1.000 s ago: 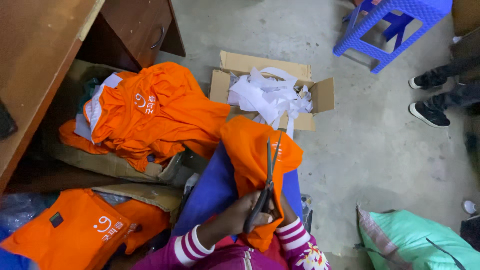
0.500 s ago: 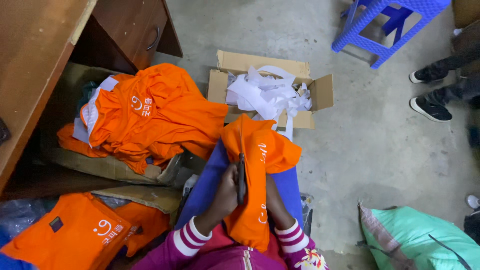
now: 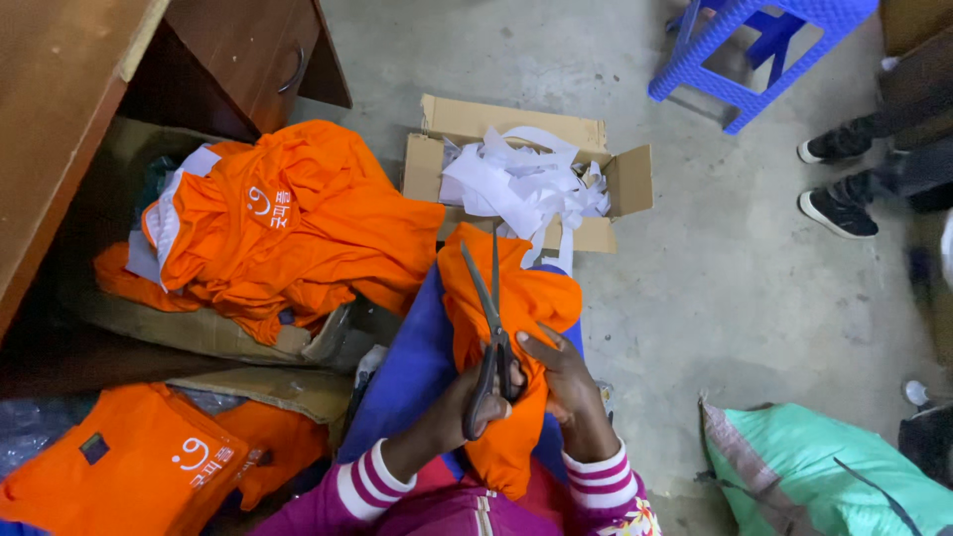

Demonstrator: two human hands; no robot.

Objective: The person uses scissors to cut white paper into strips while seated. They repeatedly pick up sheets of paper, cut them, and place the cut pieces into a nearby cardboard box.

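scissors [image 3: 489,328] — open over orange cloth [image 3: 516,298]

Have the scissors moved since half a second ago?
Yes. The scissors now stand open, blades pointing toward the cardboard box; earlier they lay closed in the hand.

A small garment workshop: piles of orange shirts [image 3: 288,223] at left, a cardboard box [image 3: 611,179] of white cloth scraps, bare concrete floor [image 3: 715,288].
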